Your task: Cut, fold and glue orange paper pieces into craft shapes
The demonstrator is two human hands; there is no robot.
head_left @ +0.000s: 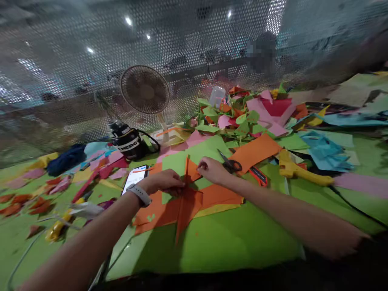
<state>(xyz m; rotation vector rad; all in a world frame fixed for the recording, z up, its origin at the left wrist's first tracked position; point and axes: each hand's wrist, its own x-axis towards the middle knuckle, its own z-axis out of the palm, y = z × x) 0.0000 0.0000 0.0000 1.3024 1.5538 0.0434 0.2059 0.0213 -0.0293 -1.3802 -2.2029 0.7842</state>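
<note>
My left hand (pixel 168 182), with a grey watch on its wrist, is closed on a folded orange paper (pixel 183 208) that stands up from flat orange sheets. To its right, my right hand (pixel 212 169) has its fingers pinched at the edge of a small orange paper piece (pixel 192 170). Light green paper (pixel 174 163) lies behind and under both hands. Black scissors (pixel 233 165) and an orange cutter (pixel 258 176) rest just right of my right hand. The fingertips of my left hand are partly hidden by the paper.
A yellow glue gun (pixel 303 171) lies at the right, its cord trailing. Behind are a fan (pixel 145 89), a black bottle (pixel 129 141) and a heap of coloured paper (pixel 239 117). A lit phone (pixel 133 178) is left of my hands; another yellow glue gun (pixel 56 230) is front left.
</note>
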